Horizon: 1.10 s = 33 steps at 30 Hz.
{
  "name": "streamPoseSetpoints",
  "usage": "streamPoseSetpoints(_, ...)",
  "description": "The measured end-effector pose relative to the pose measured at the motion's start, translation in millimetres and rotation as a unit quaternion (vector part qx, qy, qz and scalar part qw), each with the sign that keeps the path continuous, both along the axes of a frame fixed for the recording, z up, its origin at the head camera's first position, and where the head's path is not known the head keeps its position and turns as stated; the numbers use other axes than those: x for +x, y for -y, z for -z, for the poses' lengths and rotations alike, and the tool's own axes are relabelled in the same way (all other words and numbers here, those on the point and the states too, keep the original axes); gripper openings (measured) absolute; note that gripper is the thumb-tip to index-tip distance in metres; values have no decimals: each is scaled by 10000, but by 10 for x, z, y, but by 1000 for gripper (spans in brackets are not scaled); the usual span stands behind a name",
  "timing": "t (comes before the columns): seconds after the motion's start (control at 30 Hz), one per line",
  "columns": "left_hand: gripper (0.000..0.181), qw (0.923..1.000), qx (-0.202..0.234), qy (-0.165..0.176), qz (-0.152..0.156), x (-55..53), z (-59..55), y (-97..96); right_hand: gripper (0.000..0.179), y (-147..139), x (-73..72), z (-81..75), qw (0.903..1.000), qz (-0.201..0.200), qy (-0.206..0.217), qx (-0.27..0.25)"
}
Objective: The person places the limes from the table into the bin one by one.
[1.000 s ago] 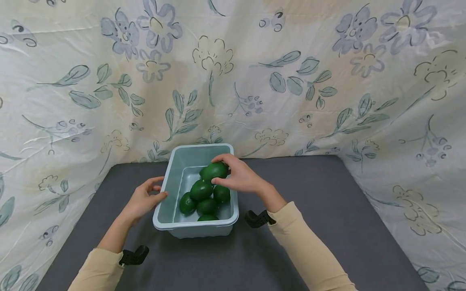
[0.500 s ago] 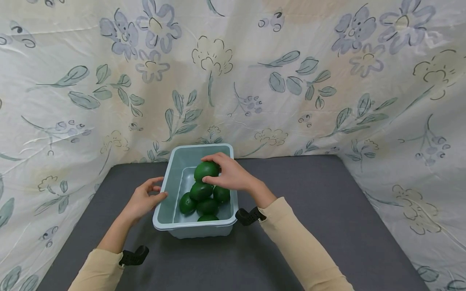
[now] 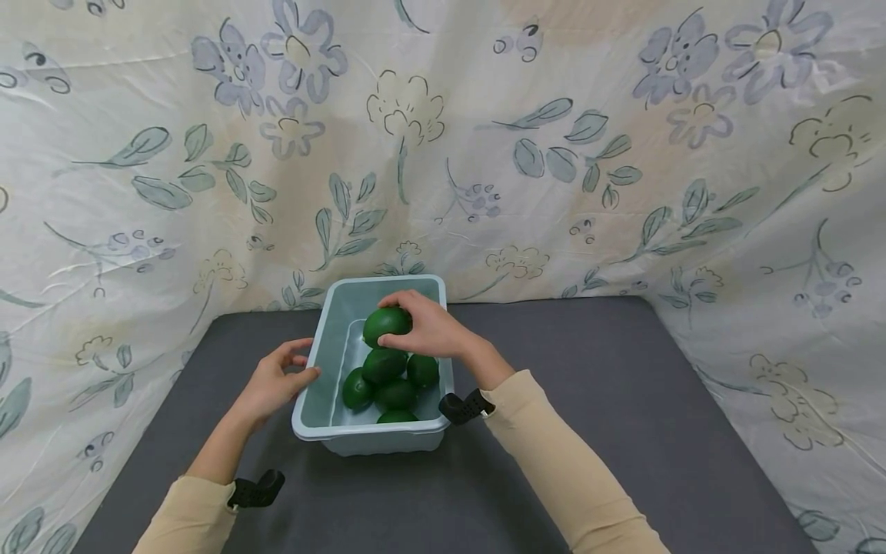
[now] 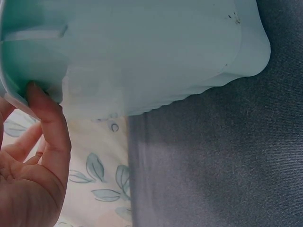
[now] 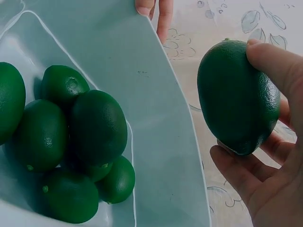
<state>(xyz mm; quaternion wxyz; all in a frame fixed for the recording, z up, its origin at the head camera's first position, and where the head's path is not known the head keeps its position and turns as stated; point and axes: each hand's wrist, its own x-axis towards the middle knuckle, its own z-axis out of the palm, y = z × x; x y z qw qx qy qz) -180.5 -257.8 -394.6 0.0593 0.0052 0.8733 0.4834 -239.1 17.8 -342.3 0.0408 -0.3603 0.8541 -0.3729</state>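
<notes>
A light blue-green plastic bin (image 3: 377,437) stands on the dark table, with several glossy dark green avocados (image 3: 384,365) piled inside it. My right hand (image 3: 436,331) holds one avocado (image 3: 387,325) between thumb and fingers, over the bin's interior and above the pile. That held avocado (image 5: 236,94) is upright in the right wrist view, with a small stem nub at its top. At the bin's left side, my left hand (image 3: 273,385) grips the rim. In the left wrist view a digit of this hand (image 4: 40,161) hooks under the rim edge.
A grey-black cloth (image 3: 574,400) covers the table around the bin. Close behind the bin hangs a pale floral curtain (image 3: 443,154), which also closes off both sides. Each forearm wears a black wrist strap.
My right hand has moved left with the avocado, from the bin's right side towards its middle. The left hand and the bin have stayed in place.
</notes>
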Motion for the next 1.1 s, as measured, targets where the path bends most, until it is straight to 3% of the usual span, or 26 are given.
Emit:
streamPoseSetpoints(0.67,61,10000,-12,3,22,11,-6,0,57,-114,4,20,9999,-38,32,151)
streamPoseSetpoints(0.9,60,9999,-79,16,81,18,-20,-11,52,-242,50,29,9997,228,-41,-52)
streamPoseSetpoints(1.1,59,9993,-351,-27,156,8,-44,-14,35,-431,99,54,9972,569,-161,-462)
